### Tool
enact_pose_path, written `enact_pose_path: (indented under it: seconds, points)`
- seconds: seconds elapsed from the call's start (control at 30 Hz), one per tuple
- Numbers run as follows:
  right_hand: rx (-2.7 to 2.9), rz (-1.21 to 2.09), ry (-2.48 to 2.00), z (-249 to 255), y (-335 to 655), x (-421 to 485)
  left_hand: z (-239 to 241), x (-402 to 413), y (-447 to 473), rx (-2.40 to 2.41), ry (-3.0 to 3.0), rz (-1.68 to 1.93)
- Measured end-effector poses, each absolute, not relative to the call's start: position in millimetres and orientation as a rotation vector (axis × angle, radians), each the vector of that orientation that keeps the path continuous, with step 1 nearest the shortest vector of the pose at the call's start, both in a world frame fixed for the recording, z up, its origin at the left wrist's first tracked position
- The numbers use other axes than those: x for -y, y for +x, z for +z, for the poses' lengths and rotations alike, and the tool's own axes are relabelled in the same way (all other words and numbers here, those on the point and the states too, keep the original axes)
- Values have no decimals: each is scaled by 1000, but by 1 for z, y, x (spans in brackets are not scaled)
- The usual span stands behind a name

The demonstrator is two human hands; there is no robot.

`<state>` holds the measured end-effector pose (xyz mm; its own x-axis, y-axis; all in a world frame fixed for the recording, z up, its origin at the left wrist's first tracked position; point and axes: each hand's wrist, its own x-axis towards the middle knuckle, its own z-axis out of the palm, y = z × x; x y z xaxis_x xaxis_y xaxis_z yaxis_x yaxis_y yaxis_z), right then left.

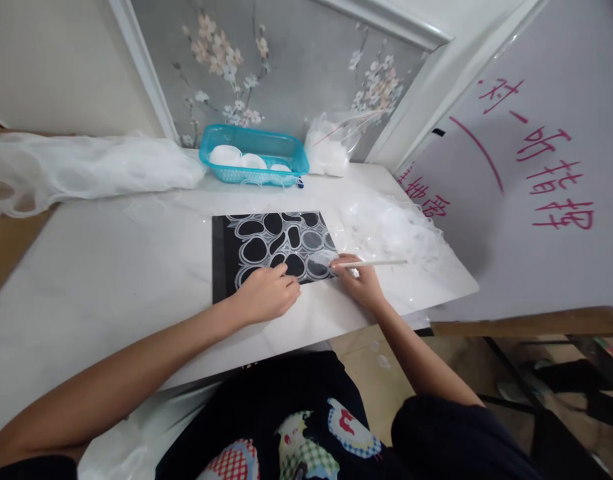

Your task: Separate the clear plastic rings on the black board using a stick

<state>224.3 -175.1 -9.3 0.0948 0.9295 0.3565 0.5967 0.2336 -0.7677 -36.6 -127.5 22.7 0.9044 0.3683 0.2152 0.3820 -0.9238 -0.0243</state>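
A black board (219, 257) lies on the white table (111, 267), covered by a white lace-like sheet with oval cut-outs (281, 243). My left hand (266, 293) rests on the board's front edge, fingers curled and pressing the sheet down. My right hand (359, 280) sits at the board's right front corner, pinching a thin pale stick (376, 263) that lies level, with its working end at the sheet's edge.
A turquoise basket (286, 143) holding white round pieces stands at the back. Beside it is a clear bag (329, 150). White gauzy fabric (81, 167) lies back left, and clear film scraps (391, 230) pile on the right. A white board with red writing (536, 153) leans at right.
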Motion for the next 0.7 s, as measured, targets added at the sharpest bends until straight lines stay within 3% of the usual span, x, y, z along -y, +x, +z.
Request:
enact_pose_path:
  seconds: [0.23,0.7]
  points:
    - [1590,710,-1473,-20,225,180,12,132,-16,403,-3037,-269]
    - [1689,622,-1442,-24,228,177,11,130,-7,496,-3111,-151]
